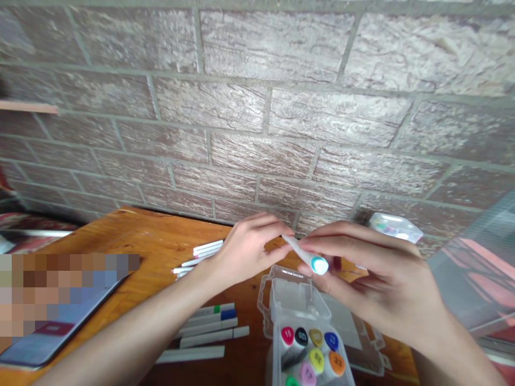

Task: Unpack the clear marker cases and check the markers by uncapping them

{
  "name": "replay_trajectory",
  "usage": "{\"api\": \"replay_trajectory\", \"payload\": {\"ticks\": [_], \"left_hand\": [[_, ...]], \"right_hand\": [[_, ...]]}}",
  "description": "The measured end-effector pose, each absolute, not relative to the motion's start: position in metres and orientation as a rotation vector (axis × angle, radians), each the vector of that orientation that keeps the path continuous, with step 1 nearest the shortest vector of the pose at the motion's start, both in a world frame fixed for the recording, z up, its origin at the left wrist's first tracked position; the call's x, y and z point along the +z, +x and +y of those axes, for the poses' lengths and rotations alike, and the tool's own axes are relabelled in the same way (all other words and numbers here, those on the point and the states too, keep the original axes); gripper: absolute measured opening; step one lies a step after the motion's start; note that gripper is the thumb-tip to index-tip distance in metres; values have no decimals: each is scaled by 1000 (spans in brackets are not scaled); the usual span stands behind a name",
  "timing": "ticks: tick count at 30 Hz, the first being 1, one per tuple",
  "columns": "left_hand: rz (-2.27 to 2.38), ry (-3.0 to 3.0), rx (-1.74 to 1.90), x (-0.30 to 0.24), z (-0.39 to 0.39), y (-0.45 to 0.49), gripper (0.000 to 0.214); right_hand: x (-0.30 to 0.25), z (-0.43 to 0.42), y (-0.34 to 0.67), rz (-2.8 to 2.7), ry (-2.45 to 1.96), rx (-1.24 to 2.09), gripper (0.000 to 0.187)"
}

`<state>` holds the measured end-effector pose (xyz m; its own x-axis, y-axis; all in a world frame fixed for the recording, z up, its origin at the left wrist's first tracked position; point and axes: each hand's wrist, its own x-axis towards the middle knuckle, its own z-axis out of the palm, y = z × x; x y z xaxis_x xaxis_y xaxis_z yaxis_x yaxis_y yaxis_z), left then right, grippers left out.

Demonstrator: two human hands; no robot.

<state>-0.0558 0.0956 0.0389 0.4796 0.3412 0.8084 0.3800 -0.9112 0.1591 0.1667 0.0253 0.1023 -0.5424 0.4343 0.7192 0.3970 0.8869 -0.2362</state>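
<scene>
A white marker (301, 252) with a light-blue end is held in the air between my two hands. My left hand (247, 244) pinches its far, narrow end between thumb and fingertips. Closer to the coloured end, the fingers and thumb of my right hand (378, 273) grip the barrel. Below them stands a clear plastic case (277, 354) with its lid (300, 300) tipped back. Inside, several markers stand upright with numbered red, black, yellow, blue, orange, pink and green ends showing. Loose white markers (215, 336) lie under and beside my left forearm.
Another bunch of pens (207, 248) lies behind my left wrist on the wooden table (132, 230). A tablet-like device (68, 327), partly pixelated, is at left. A second clear container (396, 228) sits near the brick wall (257, 107). A clear plastic piece (372, 359) lies right of the case.
</scene>
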Motion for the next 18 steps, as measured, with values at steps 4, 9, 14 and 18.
{"api": "replay_trajectory", "payload": {"ticks": [4,9,14,18], "left_hand": [[-633,-2668,-1438,40,93,-53,12],[-632,-2702,-1445,42,91,-52,15],[-621,-2732,-1456,41,91,-53,18],[-626,-2759,-1455,41,90,-52,15]], "right_hand": [[104,23,162,-2199,-562,72,20],[105,21,161,-2200,-546,69,22],[104,21,160,-2200,-536,56,17],[105,20,159,-2206,-543,49,17]]}}
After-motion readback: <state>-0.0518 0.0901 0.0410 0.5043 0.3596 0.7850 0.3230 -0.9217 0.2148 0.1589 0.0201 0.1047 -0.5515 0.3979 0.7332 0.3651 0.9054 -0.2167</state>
